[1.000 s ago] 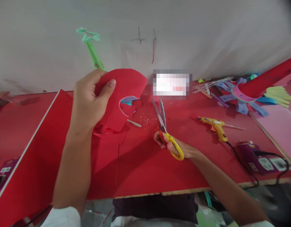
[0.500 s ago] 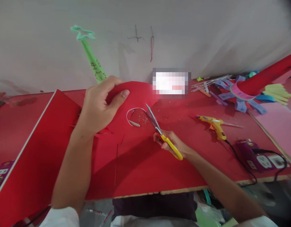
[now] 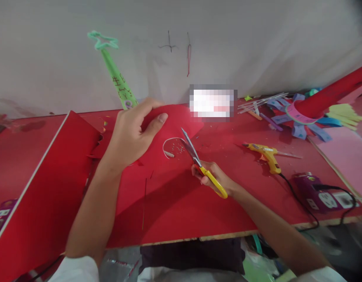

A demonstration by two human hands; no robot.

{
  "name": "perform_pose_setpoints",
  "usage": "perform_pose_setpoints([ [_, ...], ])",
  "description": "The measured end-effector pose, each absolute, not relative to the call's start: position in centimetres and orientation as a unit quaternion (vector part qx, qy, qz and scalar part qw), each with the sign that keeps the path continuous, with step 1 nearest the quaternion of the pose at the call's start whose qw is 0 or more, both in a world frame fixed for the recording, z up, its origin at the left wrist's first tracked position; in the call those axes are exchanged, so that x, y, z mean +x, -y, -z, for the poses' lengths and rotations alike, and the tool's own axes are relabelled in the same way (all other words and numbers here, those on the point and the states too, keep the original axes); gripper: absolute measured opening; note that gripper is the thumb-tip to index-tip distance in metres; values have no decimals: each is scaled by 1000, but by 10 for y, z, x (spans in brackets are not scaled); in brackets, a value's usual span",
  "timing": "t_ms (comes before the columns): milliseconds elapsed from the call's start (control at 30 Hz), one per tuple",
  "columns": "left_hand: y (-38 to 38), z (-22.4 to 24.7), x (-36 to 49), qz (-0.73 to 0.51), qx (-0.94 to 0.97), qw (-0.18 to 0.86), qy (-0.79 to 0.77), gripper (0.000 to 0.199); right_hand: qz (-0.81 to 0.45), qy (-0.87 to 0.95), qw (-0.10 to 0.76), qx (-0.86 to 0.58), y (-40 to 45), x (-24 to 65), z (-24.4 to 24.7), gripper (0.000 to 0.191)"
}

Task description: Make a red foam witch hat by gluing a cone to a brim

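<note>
My left hand (image 3: pixel 136 137) pinches a sheet of red paper (image 3: pixel 181 117) with the thumb on top, holding it raised over the red table. A rounded cut with a pale edge runs along the sheet's near side. My right hand (image 3: pixel 211 174) is closed round yellow-handled scissors (image 3: pixel 214 183). Their blades are parted and point up and away, touching or overlapping the paper by the right end of the curved edge. Small pale scraps (image 3: pixel 177 148) lie on the table within the curve.
A yellow glue gun (image 3: pixel 266 153) lies at right, its cord near a purple power strip (image 3: pixel 313 192). A large red board (image 3: pixel 48 188) leans at left. Behind my left hand stands a green paper cone (image 3: pixel 116 76). Colourful paper craft (image 3: pixel 301 113) is at the back right.
My left hand has shifted slightly to the right with the red paper, and the curved edge has moved right towards the blades. My right hand and the scissors are nearly still.
</note>
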State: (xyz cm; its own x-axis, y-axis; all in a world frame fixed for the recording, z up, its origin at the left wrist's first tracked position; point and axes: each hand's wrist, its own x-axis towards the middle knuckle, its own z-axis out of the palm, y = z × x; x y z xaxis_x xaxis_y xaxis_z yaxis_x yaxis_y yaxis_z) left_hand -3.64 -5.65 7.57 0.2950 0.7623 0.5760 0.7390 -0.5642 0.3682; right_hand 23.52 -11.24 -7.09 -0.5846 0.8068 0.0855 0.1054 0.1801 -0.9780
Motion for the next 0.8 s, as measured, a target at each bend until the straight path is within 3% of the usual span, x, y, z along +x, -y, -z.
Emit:
perform_pose_setpoints([
  [800, 57, -78, -38, -358, 807, 16, -470, 21, -552, 697, 311, -336, 113, 235, 69, 80],
])
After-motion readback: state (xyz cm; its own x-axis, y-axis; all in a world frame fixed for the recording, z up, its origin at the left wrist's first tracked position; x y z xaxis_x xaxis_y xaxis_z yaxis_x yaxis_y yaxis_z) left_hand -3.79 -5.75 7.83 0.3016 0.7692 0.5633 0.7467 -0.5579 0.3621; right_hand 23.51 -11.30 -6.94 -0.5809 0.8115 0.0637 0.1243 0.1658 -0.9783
